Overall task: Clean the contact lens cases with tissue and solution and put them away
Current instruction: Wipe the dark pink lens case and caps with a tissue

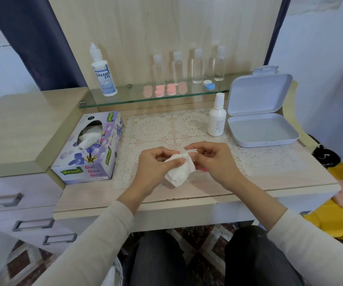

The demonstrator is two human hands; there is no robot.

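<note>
My left hand (pixel 158 164) pinches a crumpled white tissue (pixel 179 171) over the lace mat. My right hand (pixel 214 159) holds a small contact lens case (pixel 191 152) against the tissue; a pink part shows under the fingers and most of the case is hidden. Pink lens cases (pixel 163 90) lie in a row on the glass shelf (pixel 125 100), with a blue and white case (pixel 209 85) to their right. A white solution bottle (pixel 217 117) stands on the mat, and a larger solution bottle (pixel 104 73) stands on the shelf.
A tissue box (pixel 92 149) lies left of my hands. An open grey plastic box (pixel 259 120) sits at the right. Several clear bottles (pixel 197 67) line the shelf. Drawers (pixel 17 203) are at the left, and the desk's front edge (pixel 187 203) is near my wrists.
</note>
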